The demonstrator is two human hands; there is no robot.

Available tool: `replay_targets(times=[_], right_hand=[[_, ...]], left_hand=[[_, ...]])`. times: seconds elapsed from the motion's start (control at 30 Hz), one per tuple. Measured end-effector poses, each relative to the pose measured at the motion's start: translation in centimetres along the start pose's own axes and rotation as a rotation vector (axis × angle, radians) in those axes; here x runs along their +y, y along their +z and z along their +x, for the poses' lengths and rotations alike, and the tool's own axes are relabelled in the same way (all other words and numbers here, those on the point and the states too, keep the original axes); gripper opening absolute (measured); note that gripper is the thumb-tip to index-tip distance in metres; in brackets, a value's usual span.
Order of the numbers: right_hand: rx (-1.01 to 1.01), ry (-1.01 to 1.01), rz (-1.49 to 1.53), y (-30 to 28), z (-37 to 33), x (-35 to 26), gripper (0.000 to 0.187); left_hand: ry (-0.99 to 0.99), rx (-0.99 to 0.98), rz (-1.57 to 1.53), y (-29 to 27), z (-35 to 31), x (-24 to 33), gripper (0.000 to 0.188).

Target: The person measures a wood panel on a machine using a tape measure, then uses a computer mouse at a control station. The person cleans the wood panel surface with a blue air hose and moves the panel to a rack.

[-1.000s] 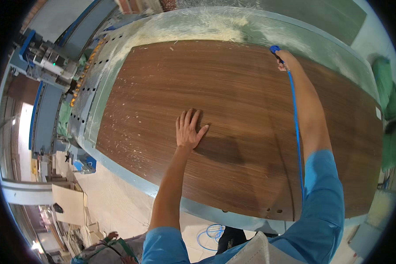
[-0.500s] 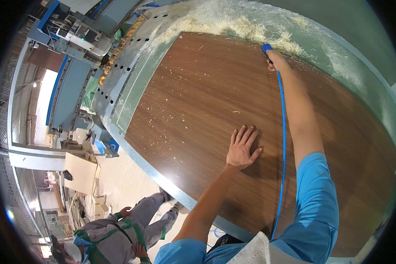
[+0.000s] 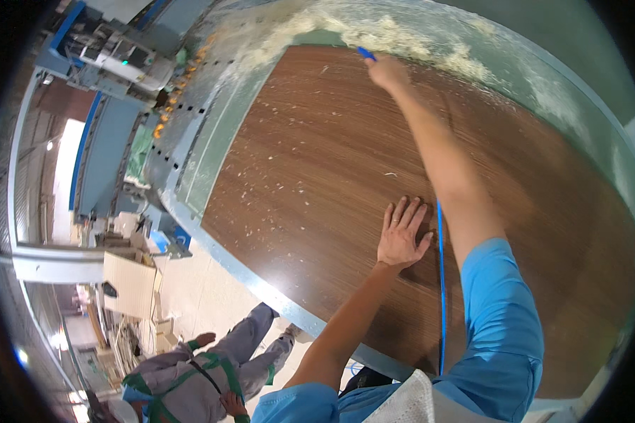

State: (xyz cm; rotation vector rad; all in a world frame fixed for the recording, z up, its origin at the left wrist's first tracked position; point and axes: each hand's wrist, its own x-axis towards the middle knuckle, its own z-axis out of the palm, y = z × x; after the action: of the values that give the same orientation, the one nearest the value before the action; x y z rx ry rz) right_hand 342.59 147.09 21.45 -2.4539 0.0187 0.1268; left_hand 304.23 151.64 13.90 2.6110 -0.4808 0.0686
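Observation:
A large brown wood-grain panel (image 3: 317,176) lies flat before me, dotted with pale chips and dust. At its far edge, my right hand (image 3: 388,72) is closed around a blue air blow gun (image 3: 365,53), its nozzle end pointing toward the far left. A blue air hose (image 3: 442,289) runs back from under my right forearm across the panel toward my body. My left hand (image 3: 402,236) rests on the panel's middle with the palm down and fingers apart, holding nothing.
Pale wood shavings (image 3: 395,35) pile along the green machine bed (image 3: 219,134) beyond the panel. A machine head (image 3: 130,63) stands at the far left. At the lower left, a person in grey and green (image 3: 197,388) is beside the metal table edge (image 3: 261,289).
My right hand has swept left along the panel's far edge with the blow gun. Shavings there have shifted, baring some green bed. My left hand sits slightly further right in view.

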Motion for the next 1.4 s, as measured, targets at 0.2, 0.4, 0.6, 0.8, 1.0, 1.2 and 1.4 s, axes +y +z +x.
replay_targets(times=[0.2,0.4,0.6,0.8,1.0,1.2,1.4], right_hand=[[0.139,0.166,-0.163,-1.6,-2.6,1.9,0.04],[0.189,0.322,-0.284,-7.7,-8.9,8.8,0.039],[0.319,0.517,-0.358,-16.2,-15.7,19.3,0.043],[0.076,0.476,0.499,-14.1,-11.3,19.6,0.038],[-0.241,0.23,0.951,-7.8,-6.8,13.4,0.042],[-0.739,0.149,0.519,-8.4,-14.6,9.2,0.052],[-0.216,0.288,0.431,-11.6,-25.3,13.0,0.052]], left_hand=[[0.001,0.006,0.017,0.4,0.1,-0.2,0.069],[0.006,0.02,0.003,0.5,0.1,-0.1,0.064],[0.011,0.023,0.043,0.9,0.1,-0.1,0.065],[0.013,0.036,0.054,0.6,-0.2,0.0,0.065],[-0.021,0.017,-0.04,-0.1,0.0,0.0,0.062],[-0.032,0.072,-0.117,-0.8,-0.4,0.2,0.062],[-0.079,0.096,-0.111,-0.3,-1.3,0.0,0.056]])
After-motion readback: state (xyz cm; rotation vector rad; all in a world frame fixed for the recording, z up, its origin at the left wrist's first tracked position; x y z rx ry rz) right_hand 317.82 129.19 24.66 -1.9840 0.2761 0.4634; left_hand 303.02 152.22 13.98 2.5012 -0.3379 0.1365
